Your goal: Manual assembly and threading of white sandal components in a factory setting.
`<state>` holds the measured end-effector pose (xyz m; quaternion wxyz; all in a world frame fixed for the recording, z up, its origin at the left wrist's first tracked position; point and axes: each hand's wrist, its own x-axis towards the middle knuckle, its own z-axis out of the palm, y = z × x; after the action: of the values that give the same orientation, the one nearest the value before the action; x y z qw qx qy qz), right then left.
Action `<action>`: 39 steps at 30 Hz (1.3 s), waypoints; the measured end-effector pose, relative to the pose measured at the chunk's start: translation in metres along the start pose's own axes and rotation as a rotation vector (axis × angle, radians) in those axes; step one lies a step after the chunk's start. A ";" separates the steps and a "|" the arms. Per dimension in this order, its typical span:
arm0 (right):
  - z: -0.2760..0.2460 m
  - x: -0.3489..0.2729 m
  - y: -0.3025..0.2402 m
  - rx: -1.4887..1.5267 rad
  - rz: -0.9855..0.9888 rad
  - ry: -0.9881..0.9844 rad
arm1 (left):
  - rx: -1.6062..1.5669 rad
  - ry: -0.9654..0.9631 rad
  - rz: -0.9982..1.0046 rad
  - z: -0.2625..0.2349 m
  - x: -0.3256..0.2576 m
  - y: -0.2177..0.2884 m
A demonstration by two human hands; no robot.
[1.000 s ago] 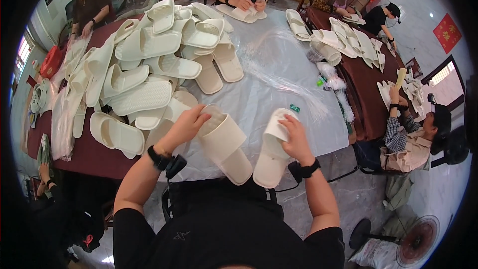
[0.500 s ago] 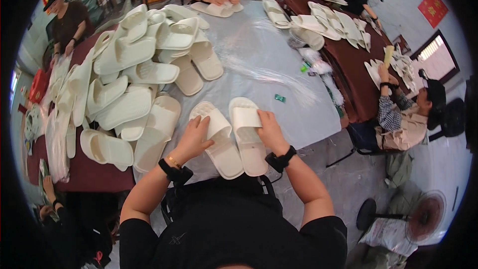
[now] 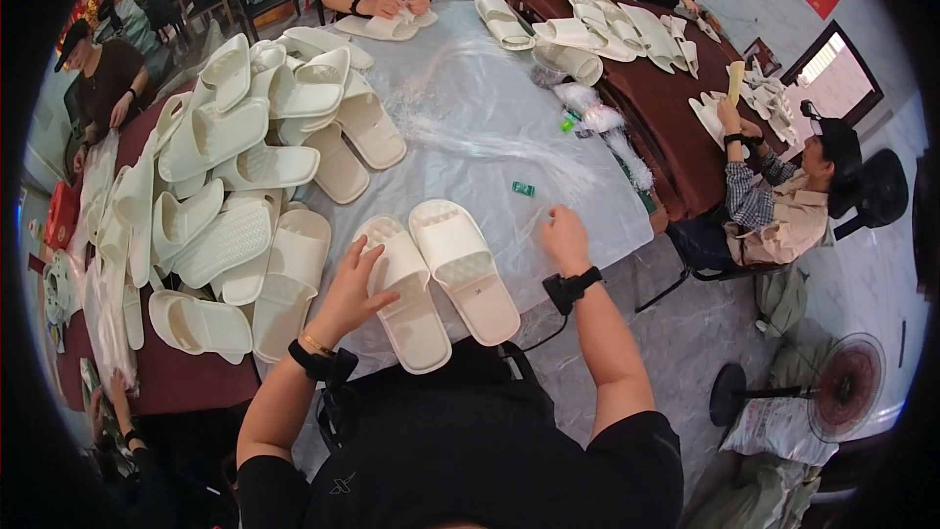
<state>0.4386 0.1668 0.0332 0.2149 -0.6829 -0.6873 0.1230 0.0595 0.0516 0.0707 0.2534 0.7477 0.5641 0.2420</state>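
Two cream slippers lie side by side in front of me, toes pointing away: a left slipper (image 3: 413, 313) and a right slipper (image 3: 472, 284). My left hand (image 3: 354, 284) is open at the outer side of the left slipper, fingers spread and thumb reaching over it. Off to the right, apart from both slippers, my right hand (image 3: 565, 239) is above the plastic-covered table (image 3: 460, 49) with its fingers curled in. Whatever it may hold is hidden. A small green packet (image 3: 524, 189) lies beyond the slippers.
A large pile of cream slippers (image 3: 240, 167) covers the table's left side. Clear plastic film (image 3: 499, 142) stretches across the middle. At right stand a brown table (image 3: 656, 108) with more slippers and a fan (image 3: 847, 387). Several people sit around, one person (image 3: 783, 196) at the right.
My right hand has let go of the right slipper and moved off to the right. My left hand has opened beside the left slipper. The whole view has shifted slightly.
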 end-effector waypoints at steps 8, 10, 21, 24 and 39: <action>-0.002 0.016 0.034 -0.290 0.243 -0.034 | -0.009 0.207 0.094 -0.007 0.004 0.032; 0.004 0.016 0.031 -0.280 0.246 0.068 | -0.008 0.229 0.132 -0.007 0.005 0.039; 0.003 0.014 0.026 -0.225 0.265 0.185 | -0.076 0.171 0.212 0.009 0.012 0.061; 0.003 0.014 0.036 -0.279 0.241 0.156 | -0.080 0.151 0.231 0.012 0.015 0.063; -0.037 -0.036 -0.071 0.767 0.334 -0.453 | -0.166 0.024 0.248 0.053 0.058 0.093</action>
<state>0.3916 0.1243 0.0941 0.2736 -0.6116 -0.5025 0.5464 0.1752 0.0804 0.0962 0.2756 0.7852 0.4485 0.3261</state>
